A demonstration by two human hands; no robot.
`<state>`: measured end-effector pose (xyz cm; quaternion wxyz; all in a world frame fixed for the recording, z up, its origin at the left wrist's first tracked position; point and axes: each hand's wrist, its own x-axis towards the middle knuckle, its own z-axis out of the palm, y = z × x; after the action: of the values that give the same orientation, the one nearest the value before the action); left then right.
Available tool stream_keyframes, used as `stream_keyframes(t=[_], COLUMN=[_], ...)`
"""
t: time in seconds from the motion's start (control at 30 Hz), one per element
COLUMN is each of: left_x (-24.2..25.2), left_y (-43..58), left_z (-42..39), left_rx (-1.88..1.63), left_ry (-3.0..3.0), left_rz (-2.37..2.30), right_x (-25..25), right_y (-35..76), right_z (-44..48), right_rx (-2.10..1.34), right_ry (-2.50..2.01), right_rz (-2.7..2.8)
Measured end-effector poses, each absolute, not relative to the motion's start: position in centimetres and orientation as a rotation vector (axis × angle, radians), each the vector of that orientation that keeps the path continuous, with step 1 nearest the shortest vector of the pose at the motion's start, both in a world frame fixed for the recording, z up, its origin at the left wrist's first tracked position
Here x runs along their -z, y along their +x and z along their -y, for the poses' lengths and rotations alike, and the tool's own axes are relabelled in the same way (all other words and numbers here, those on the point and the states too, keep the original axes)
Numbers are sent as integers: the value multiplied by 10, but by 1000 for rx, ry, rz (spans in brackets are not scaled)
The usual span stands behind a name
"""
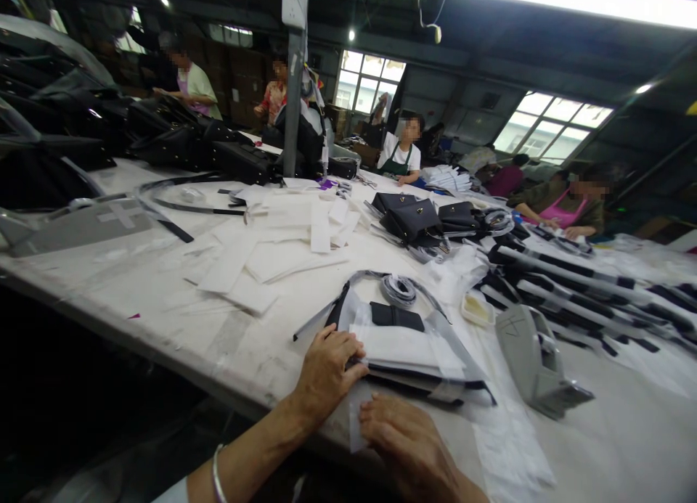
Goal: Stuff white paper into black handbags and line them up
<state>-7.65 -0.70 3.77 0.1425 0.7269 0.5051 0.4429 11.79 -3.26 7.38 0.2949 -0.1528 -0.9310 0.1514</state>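
A black handbag (457,390), partly wrapped in white paper and clear film, lies near the table's front edge. On top of it are a white paper sheet (400,345), a small black leather piece (396,316) and a film-wrapped coiled strap (398,290). My left hand (332,365) grips the bag's near left edge, fingers over the top and thumb along the front. Just in front of the bag, my right hand (406,438) is closed with its fingertips on a translucent strip (356,416), which looks like tape and hangs over the table edge.
To the right stand a grey tape dispenser (536,365) and a small tray (478,309), beside stacked wrapped black straps (577,292). White papers (283,234) lie scattered at left. More black bags (411,216) sit farther back. Several people work around the table; a post (294,96) rises behind it.
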Motion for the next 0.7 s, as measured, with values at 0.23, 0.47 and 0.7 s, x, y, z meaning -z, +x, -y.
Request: stream_keyframes(t=[0.23, 0.47, 0.7], left_x=[-28, -19, -41], left_y=[-65, -69, -84], left_z=[10, 13, 30], left_rx=[-1313, -1383, -1148], left_ry=[2280, 2470, 2489], left_rz=[-1562, -1470, -1450], right_x=[-53, -83, -100], right_y=[111, 108, 95], right_z=[47, 26, -34], right_rx=[-440, -468, -352], right_ry=[-442, -603, -878], right_rz=[2434, 2319, 2271])
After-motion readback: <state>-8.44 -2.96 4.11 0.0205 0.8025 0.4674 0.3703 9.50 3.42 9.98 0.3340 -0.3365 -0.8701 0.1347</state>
